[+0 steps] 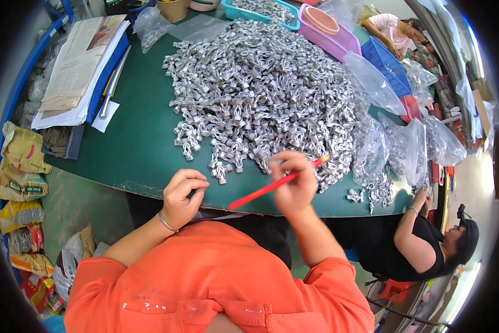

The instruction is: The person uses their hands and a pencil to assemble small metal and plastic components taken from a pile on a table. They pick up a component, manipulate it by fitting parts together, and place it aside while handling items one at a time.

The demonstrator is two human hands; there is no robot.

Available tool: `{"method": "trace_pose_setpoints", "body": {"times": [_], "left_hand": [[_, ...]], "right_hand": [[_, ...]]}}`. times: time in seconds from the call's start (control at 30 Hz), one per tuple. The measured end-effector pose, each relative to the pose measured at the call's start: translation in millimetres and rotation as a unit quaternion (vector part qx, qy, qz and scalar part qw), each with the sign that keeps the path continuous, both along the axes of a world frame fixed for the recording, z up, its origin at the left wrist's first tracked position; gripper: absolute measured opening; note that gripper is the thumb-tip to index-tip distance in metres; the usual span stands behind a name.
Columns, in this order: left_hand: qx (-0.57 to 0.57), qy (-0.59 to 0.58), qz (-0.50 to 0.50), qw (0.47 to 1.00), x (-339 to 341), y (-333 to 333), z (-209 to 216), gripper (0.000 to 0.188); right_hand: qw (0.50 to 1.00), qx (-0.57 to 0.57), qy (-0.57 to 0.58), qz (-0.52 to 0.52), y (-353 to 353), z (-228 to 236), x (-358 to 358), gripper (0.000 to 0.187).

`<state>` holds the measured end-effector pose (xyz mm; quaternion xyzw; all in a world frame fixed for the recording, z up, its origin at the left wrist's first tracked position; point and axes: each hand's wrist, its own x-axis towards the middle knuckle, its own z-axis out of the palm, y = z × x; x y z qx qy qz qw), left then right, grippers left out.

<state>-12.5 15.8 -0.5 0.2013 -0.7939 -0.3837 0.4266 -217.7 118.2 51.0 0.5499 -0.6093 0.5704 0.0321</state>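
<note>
newspaper [80,64], upper left | blue crate [386,67], upper right | sacks [23,158], left edge

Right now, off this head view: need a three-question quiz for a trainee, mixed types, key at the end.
1. Which hand is holding the red stick?
2. True or false: the newspaper lies to the right of the big pile of small metal parts.
3. What colour is the tray of metal parts beyond the pile? A) yellow B) turquoise C) black

Key:
1. The right hand.
2. False; the newspaper is to the left of the pile.
3. B, turquoise.
</note>
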Motion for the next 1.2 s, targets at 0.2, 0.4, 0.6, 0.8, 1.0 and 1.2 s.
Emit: {"method": "trace_pose_setpoints", "body": {"times": [0.2, 0.4, 0.6, 0.8, 1.0, 1.2], "left_hand": [[-0.009, 0.006, 0.0, 1.0, 2, 3, 1, 0.018], [-0.03, 0.009, -0.009, 0.999, 4, 3, -2, 0.017], [-0.031, 0.014, 0.008, 0.999, 2, 1, -5, 0.015], [-0.005, -0.116, -0.013, 0.993, -11, -2, 3, 0.038], [-0.063, -0.157, -0.002, 0.986, -17, -6, 1, 0.031], [-0.037, -0.146, -0.041, 0.988, -10, -11, -1, 0.027]], "right_hand": [[0.945, -0.186, 0.122, -0.238, -7, 76, -147, 0.022], [0.936, -0.131, 0.054, -0.322, -2, 113, -275, 0.02], [0.969, -0.085, -0.035, -0.228, -17, 92, -234, 0.018], [1.0, 0.012, 0.017, -0.001, -6, 26, -55, 0.014], [0.989, 0.133, 0.013, 0.067, -9, -31, 39, 0.021], [0.983, 0.176, 0.056, 0.026, -10, -59, 55, 0.028]]}}
